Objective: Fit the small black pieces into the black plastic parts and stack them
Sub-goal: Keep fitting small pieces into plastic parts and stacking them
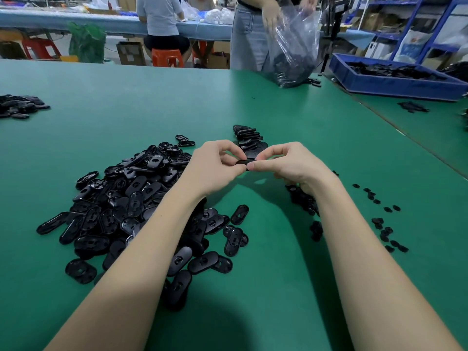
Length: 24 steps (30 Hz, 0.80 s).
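A big heap of black oval plastic parts (pixel 131 198) lies on the green table (pixel 291 117), left of centre. Small black pieces (pixel 386 233) are scattered at the right, with more heaped under my right wrist (pixel 304 198). My left hand (pixel 215 168) and my right hand (pixel 286 163) meet above the table, both pinching one black plastic part (pixel 245 162) edge-on between thumbs and fingers. Whether a small piece sits in it is hidden. Just behind my hands stands a stack of black parts (pixel 249 139).
A person across the table handles a clear plastic bag (pixel 296 51) of black parts. A blue bin (pixel 395 83) filled with black parts sits far right. Another pile of black parts (pixel 20 106) lies at the far left edge. Another person sits on an orange stool behind.
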### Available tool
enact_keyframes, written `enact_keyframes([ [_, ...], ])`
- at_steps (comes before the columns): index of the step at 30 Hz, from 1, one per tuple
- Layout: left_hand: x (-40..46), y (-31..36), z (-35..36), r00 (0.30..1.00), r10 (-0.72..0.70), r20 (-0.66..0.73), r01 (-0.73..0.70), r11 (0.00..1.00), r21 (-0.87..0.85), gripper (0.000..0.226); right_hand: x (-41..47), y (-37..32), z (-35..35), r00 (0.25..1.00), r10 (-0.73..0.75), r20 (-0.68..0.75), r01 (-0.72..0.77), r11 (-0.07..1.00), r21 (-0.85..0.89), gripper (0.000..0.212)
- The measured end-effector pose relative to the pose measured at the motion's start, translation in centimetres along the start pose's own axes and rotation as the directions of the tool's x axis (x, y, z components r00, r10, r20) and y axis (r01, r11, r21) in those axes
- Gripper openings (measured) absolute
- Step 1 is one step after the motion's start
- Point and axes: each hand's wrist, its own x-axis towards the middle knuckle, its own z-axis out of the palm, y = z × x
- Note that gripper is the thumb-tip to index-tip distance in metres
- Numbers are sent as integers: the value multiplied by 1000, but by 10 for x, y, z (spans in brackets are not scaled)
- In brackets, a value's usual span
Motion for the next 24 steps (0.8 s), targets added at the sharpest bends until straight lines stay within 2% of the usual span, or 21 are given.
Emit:
enact_keyframes([
  [3, 1, -1, 0, 999, -23, -27, 24, 999, 21, 13, 2, -2, 1, 999, -51, 15, 51, 998, -23, 21],
  [9, 0, -2, 0, 997, -38, -65, 38, 999, 7, 14, 6, -1, 9, 992, -90, -87, 79, 989, -124, 17],
  [18, 2, -5, 1, 998, -24, -62, 29, 997, 70, 14, 5, 7, 13, 994, -85, -70, 81, 995, -64, 17],
  [24, 3, -9, 3, 999, -32, -34, 33, 999, 26, 17, 6, 12, 16, 991, -112, -79, 112, 994, 5, 18],
])
